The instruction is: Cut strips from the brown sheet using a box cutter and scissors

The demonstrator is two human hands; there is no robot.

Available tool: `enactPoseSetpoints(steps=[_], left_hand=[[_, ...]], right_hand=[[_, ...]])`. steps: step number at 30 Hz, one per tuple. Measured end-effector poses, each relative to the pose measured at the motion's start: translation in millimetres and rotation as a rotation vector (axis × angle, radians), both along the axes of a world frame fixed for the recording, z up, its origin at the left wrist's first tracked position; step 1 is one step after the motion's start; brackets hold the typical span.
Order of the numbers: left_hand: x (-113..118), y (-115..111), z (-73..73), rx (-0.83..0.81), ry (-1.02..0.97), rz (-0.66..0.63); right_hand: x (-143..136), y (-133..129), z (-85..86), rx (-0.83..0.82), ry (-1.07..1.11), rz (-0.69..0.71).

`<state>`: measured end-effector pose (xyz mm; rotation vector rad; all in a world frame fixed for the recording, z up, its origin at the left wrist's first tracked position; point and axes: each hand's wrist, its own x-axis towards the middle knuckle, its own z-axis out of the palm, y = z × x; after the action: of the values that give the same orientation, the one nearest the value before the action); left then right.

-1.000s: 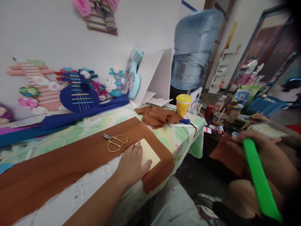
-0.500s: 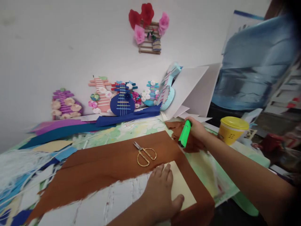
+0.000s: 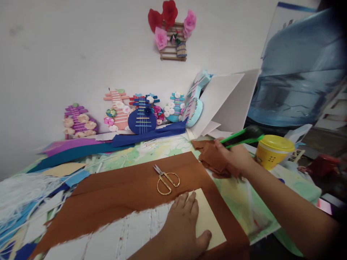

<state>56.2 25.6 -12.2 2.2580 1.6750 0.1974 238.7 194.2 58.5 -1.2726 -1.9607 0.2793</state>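
Observation:
My left hand [image 3: 183, 220] lies flat, fingers stretched, on a cream card [image 3: 211, 216] and the white pieces [image 3: 146, 224] beside it, over a large brown cloth [image 3: 114, 187]. Just beyond its fingertips, gold-handled scissors [image 3: 166, 179] rest on the cloth with blades slightly apart. At the right, my right hand [image 3: 234, 157] grips a long green-and-black tool [image 3: 241, 137], whose exact kind I cannot make out. Crumpled brown cloth scraps [image 3: 214, 159] lie under and beside that hand.
A yellow lidded tub [image 3: 273, 150] stands right of my right hand, before a large blue water bottle [image 3: 300, 79]. Decorated paper instruments [image 3: 142, 115] and white boards [image 3: 225, 97] lean along the wall. White strings [image 3: 21, 191] and coloured scraps cover the left side.
The green-and-black tool has swung from pointing down toward the cloth to lying nearly level, its black end toward the right. My left hand stays in place.

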Motion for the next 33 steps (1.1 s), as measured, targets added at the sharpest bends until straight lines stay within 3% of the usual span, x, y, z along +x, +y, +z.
enactPoseSetpoints(steps=[5, 10, 21, 33], left_hand=[[0.2, 1.1, -0.8, 0.032, 0.010, -0.011], [0.9, 0.0, 0.1, 0.037, -0.004, -0.007], [0.6, -1.0, 3.9, 0.037, -0.023, -0.039], [1.9, 2.1, 7.0, 0.038, 0.017, -0.107]], right_hand=[[-23.4, -53.0, -32.6, -0.258, 0.330, 0.131], [-38.0, -65.2, -59.6, -0.184, 0.273, 0.115], [-38.1, -57.6, -81.5, -0.036, 0.202, 0.094], [-43.2, -60.5, -77.2, -0.075, 0.124, 0.225]])
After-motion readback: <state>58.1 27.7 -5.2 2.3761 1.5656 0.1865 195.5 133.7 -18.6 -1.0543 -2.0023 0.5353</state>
